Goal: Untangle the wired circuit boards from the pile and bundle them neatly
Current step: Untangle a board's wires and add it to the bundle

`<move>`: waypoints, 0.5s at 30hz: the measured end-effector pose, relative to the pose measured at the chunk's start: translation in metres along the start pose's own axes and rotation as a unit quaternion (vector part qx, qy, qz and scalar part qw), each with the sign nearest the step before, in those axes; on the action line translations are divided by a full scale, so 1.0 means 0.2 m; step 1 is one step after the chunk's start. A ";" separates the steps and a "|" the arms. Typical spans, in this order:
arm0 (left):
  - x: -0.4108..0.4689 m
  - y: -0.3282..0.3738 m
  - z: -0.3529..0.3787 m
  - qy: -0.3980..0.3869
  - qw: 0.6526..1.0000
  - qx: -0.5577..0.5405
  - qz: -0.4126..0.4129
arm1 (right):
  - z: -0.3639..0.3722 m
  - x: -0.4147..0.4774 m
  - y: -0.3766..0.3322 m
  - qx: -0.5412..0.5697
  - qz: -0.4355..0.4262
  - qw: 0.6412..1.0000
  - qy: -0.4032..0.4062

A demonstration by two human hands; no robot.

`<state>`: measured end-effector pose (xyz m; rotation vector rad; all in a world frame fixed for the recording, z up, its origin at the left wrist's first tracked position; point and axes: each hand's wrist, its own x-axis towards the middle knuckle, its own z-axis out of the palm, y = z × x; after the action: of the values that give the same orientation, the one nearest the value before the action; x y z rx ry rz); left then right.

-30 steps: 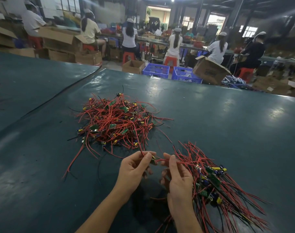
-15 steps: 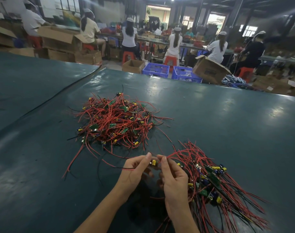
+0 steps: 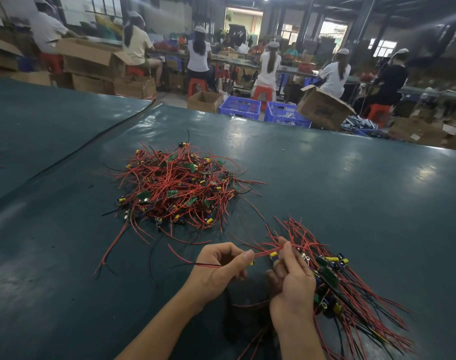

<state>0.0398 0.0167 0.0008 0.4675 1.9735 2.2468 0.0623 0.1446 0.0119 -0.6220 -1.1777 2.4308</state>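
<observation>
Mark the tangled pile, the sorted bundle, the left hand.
tangled pile point(image 3: 180, 188): head view, middle of the heap.
sorted bundle point(image 3: 330, 272): head view, its cluster of boards.
left hand point(image 3: 219, 267): head view, middle of the hand.

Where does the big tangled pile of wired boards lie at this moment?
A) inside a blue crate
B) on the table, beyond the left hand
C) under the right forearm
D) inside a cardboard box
B: the tangled pile lies on the bare green table, farther out than the left hand, which together with the right hand pinches one wired board.
</observation>
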 end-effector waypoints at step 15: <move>-0.01 0.03 -0.06 0.009 1.000 0.013 0.002 | 0.08 -0.10 0.12 -0.143 -0.055 0.988 -0.035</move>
<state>0.0379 0.0036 0.0056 0.4549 2.0155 2.2368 0.0675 0.1103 0.0054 -0.5388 -1.5630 2.2272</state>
